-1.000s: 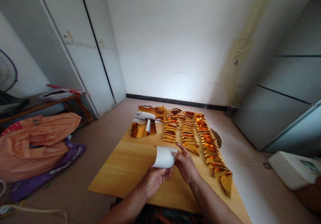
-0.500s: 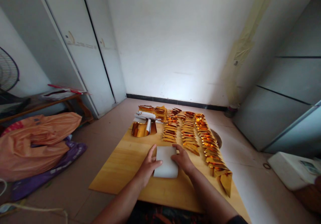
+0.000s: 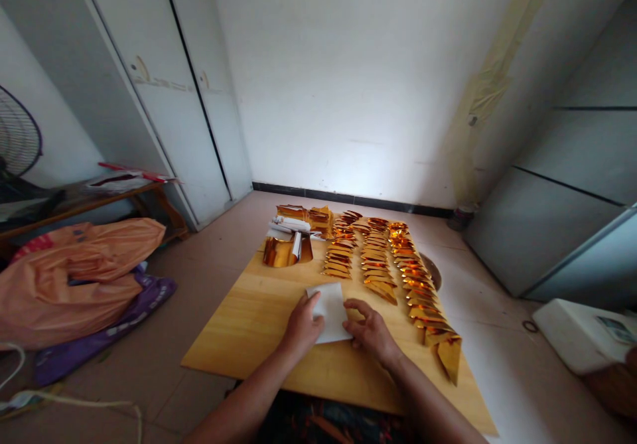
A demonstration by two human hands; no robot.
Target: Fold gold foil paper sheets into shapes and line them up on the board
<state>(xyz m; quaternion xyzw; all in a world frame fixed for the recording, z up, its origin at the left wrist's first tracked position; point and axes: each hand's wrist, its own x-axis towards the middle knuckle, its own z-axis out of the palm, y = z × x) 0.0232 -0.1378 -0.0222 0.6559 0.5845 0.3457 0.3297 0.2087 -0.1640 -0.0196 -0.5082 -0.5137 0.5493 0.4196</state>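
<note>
A white sheet of paper [image 3: 330,304], perhaps the back of a gold foil sheet, lies slightly turned over the near part of the wooden table. My left hand [image 3: 302,323] grips its left edge, with the thumb on top of the white face. At the right edge, my right hand [image 3: 369,328] has its fingers curled, the index finger and thumb closed on the sheet. The sheet's underside is hidden. Beyond my hands, folded gold foil papers [image 3: 379,261] overlap in rows. Flat and curled gold sheets [image 3: 279,253] with white rolled paper [image 3: 290,225] sit at the far left.
The wooden board tabletop [image 3: 239,328] extends around my hands. Orange and purple bags [image 3: 99,258] lie on the floor at left, near a low wooden bench [image 3: 164,208] and a fan [image 3: 20,135]. A white box [image 3: 577,338] stands at right.
The white sheet has turned and shifted slightly away from me. My left hand has moved further over its left side, and the fingers of my right hand have curled more at its right edge.
</note>
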